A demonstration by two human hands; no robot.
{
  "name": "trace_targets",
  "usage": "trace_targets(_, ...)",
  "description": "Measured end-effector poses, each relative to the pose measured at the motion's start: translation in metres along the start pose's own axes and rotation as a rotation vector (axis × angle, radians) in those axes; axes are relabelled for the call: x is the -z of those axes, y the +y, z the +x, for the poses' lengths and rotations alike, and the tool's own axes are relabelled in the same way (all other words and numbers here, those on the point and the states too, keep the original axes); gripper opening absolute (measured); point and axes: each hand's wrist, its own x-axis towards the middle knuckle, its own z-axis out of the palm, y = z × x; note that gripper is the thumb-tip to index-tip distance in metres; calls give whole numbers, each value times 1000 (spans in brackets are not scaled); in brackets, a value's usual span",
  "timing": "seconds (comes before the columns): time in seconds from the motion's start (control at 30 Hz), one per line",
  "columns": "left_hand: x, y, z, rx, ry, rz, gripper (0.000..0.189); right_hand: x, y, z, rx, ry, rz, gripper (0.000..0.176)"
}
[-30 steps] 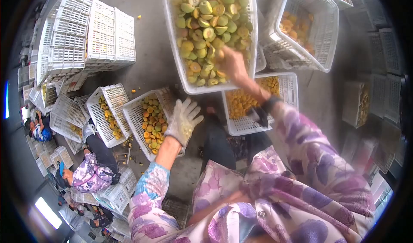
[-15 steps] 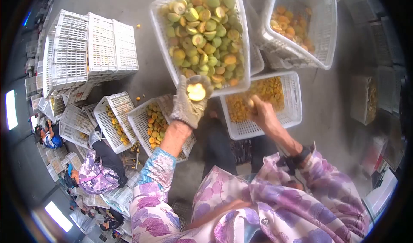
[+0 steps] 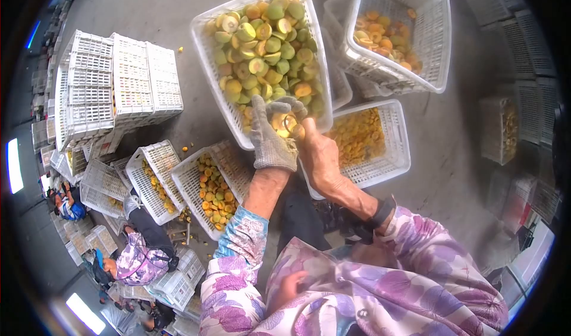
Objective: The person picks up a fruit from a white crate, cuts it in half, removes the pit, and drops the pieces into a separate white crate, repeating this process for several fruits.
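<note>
My left hand (image 3: 273, 136), in a grey knitted glove, cups a yellow-fleshed fruit half (image 3: 278, 123), like a peach or apricot, cut side up. My bare right hand (image 3: 320, 157) is closed on a small coring tool whose metal ring (image 3: 289, 122) lies against the cut flesh. The fingers hide most of its handle. Both hands meet over the near edge of a white crate (image 3: 199, 56) heaped with green and yellow fruit halves (image 3: 270, 56). Just right of my right hand is a lower white crate (image 3: 399, 136) full of small orange-yellow pieces (image 3: 363, 135).
A white crate (image 3: 437, 38) with orange fruit halves stands at upper right on stacked crates. Tall stacked crates (image 3: 119, 89) rise at left. Tilted crates of fruit (image 3: 211, 187) are at lower left, near a co-worker in a purple patterned top (image 3: 143, 258). Grey floor (image 3: 440, 157) lies at right.
My right hand has come up and left from above the crate of orange-yellow pieces to the fruit half, bringing the tool's ring onto it. My left hand still holds the fruit.
</note>
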Motion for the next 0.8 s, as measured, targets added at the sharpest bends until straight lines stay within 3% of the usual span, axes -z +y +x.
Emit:
trace_targets(0.2,2,2,4,-149,-146,82,47,-8,-6,-2,-111,-27,-13,18)
trace_targets(0.3,5,6,3,-164,-108,166,51,-14,8,-4,38,67,99,13)
trace_targets(0.37,12,2,7,-185,-87,174,55,12,7,5,118,-383,545,12)
trace_targets(0.4,17,-1,9,-198,-125,175,55,45,-18,9,-198,-647,616,12)
trace_targets(0.5,7,3,3,-133,-164,170,56,62,3,21,-270,-914,748,10)
trace_targets(0.57,2,4,0,-93,-206,185,54,73,1,19,-327,-918,759,11)
trace_targets(0.63,-3,8,-3,107,-208,212,51,62,4,9,-106,-601,477,10)
trace_targets(0.67,2,10,-1,254,-231,114,47,50,18,7,198,-378,370,9)
trace_targets(0.7,4,11,-3,255,-239,121,47,51,18,4,198,-367,372,9)
trace_targets(0.77,9,11,-10,237,-148,223,45,50,15,-6,237,-349,55,9)
trace_targets(0.8,9,5,-9,229,-66,161,40,43,17,-11,189,-368,122,11)
